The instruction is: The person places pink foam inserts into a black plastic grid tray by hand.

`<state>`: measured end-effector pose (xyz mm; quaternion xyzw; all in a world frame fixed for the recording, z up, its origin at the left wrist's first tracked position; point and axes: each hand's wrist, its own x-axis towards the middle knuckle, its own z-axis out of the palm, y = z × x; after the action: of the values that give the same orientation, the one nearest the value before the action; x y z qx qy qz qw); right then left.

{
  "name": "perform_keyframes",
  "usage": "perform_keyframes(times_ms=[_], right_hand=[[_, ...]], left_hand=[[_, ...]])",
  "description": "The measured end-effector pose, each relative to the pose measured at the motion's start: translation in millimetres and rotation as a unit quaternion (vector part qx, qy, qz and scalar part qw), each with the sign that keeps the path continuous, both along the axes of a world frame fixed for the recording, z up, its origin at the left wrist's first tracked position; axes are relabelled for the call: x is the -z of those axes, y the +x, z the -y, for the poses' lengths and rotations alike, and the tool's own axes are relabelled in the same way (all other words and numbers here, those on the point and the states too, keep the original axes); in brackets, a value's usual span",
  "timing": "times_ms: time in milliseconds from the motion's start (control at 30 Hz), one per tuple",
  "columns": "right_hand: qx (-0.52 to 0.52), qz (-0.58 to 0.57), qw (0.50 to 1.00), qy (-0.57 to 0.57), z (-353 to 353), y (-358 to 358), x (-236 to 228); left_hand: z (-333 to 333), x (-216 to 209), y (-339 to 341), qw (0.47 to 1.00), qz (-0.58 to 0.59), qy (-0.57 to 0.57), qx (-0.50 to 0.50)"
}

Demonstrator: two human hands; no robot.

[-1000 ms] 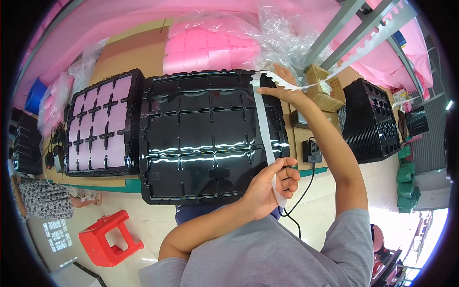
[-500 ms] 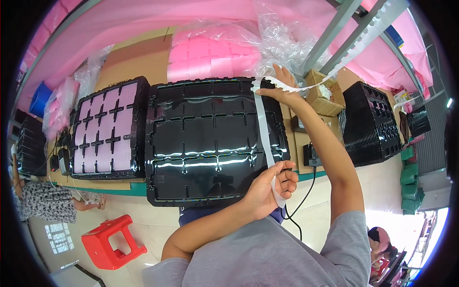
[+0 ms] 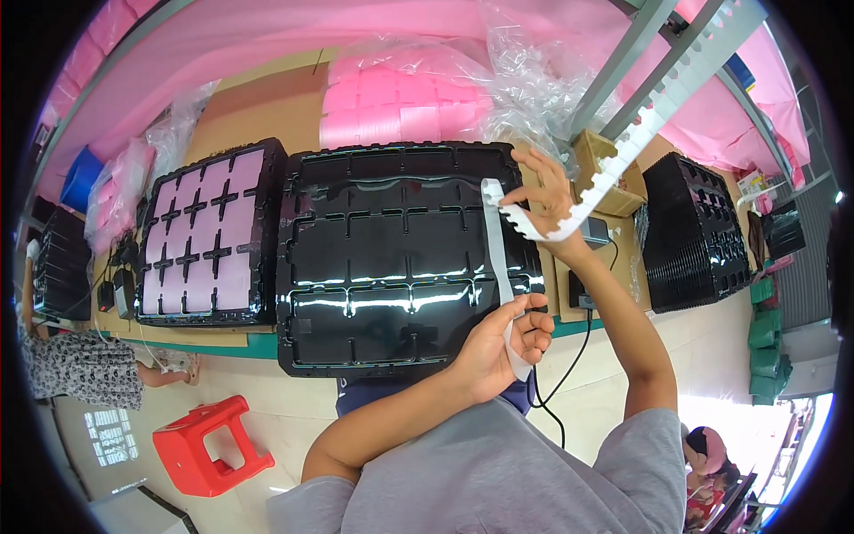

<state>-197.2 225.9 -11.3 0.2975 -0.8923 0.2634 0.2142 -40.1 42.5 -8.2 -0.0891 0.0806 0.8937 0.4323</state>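
L hand (image 3: 503, 351) is curled round the lower end of a long, flat white strip w/ a notched edge (image 3: 495, 258). R hand (image 3: 550, 205) has fingers spread, thumb by the strip's upper bend, can't tell if it's pinching. Strip runs over the right side of a big shiny black plastic tray (image 3: 382, 258) jutting past the tabletop's (image 3: 262, 346) front edge, approx mid. Lilac-filled black plastic tray (image 3: 213, 233) sits just left; brown cardboard box (image 3: 630, 200)'s beyond R hand.

1. Head-worn fisheye looks down from the near side of the black tray (image 3: 378, 249)
2. It faces across the black tray, toward its far edge
3. It is close above, yet wide enough for floor (image 3: 298, 405) nearer than the black tray
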Motion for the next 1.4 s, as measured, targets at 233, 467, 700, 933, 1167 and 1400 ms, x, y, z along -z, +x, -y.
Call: perform_keyframes(times_ms=[233, 467, 700, 933, 1167, 1400], right_hand=[[-0.031, 0.288, 0.906, -0.308, -26.7, 95.3, -29.5], [0.046, 0.503, 0.787, -0.353, -123.3, 202.3, -24.2], [0.149, 0.173, 0.974, -0.008, -52.4, 255.4, -126.1], [-0.466, -0.367, 0.768, -0.24, 21.0, 271.2, -164.7], [-0.188, -0.558, 0.799, -0.118, 29.5, 297.1, -166.4], [-0.288, -0.511, 0.768, -0.257, 16.1, 295.0, -159.4]], left_hand=[[3.5, -1.8, 24.5, 0.995, -0.073, -0.057, 0.028], [1.8, 78.2, 70.7, 0.798, -0.429, -0.324, 0.274], [37.6, 131.7, 95.4, 0.524, -0.613, -0.586, 0.07], [68.1, -8.0, 68.1, 0.644, -0.561, -0.498, 0.151], [28.9, -3.2, -22.3, 0.304, -0.696, -0.633, -0.147], [-4.4, 1.0, -40.1, 0.253, -0.733, -0.626, -0.079]])
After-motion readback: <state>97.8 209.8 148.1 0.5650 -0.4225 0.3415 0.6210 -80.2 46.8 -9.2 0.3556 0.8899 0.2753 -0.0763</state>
